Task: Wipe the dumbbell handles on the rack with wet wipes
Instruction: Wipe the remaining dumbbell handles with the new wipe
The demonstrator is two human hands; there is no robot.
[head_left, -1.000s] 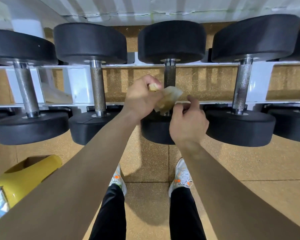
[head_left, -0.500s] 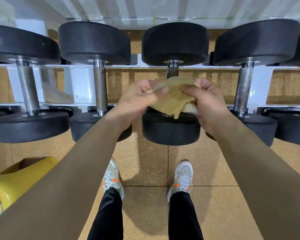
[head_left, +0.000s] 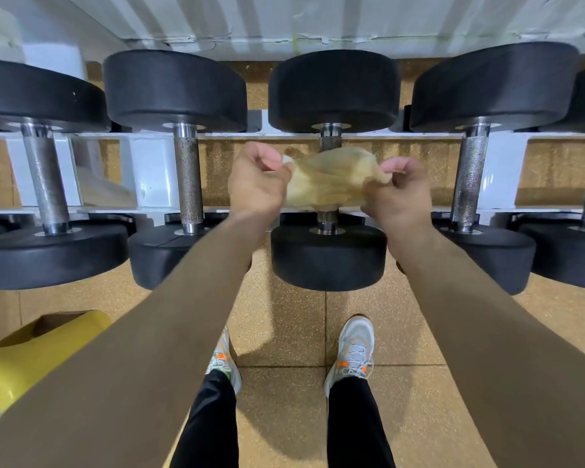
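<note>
Yellowish and limp, a wet wipe (head_left: pixel 331 184) is stretched between a person's left hand (head_left: pixel 257 187) and right hand (head_left: pixel 399 194), each grip pinching one end, just in front of the middle dumbbell handle (head_left: pixel 328 218) on the white rack (head_left: pixel 149 170). Soft, light and probably slippery, it likely handles best pinched at its edges.

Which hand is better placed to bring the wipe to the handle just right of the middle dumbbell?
Probably right. The right hand pinches one end of the wipe and sits beside that handle; the left hand would need to cross the middle handle.
</note>
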